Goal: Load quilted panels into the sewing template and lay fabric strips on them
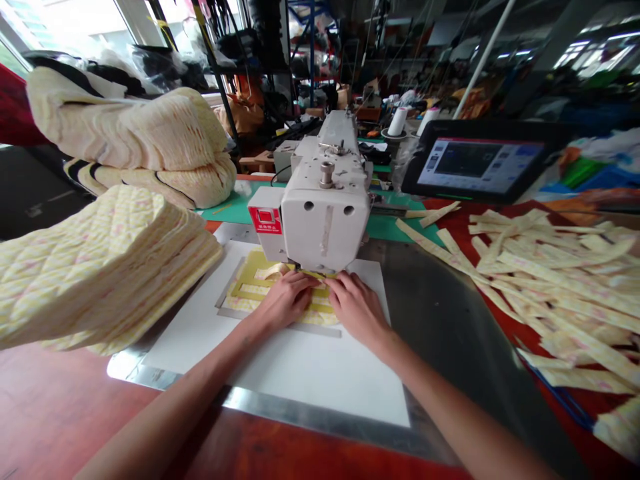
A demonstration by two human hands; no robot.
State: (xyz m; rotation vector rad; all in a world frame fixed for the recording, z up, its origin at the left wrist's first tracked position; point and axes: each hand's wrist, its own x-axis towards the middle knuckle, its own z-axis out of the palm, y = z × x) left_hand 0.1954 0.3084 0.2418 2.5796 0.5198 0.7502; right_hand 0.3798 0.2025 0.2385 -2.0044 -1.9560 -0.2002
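A red table (245, 447) spans the near side. A thick stack of quilted yellow panels (100, 267) fills its left, and a loose pile of cut strips (550, 267) spreads over its right. Between them, on the far side, stands a white sewing machine (325, 207), with a white sheet (280, 380) lying flat before and below its head. Far right, a control screen (480, 160) is lit, its text too blurred to read.

On the sheet lies 1 quilted piece (323, 319), under a slotted olive-yellow template (245, 275), just below the machine head. Both hands rest there: the left hand (290, 297) with fingers bent, the right hand (355, 303) flatter, their fingertips nearly meeting over the piece. Whether they pinch or only press the fabric, I cannot tell. A pale strip (273, 271) curls up just left of the head.

The step in hand seems to be positioning a strip for stitching; the next move calls for keeping the strip flat in line with the slot, and fingertips clear of the needle area.

The red label (268, 220) on the machine's left bears Chinese characters, apparently 紧急停止 (emergency stop); the smaller line beneath is illegible. No brand is readable.
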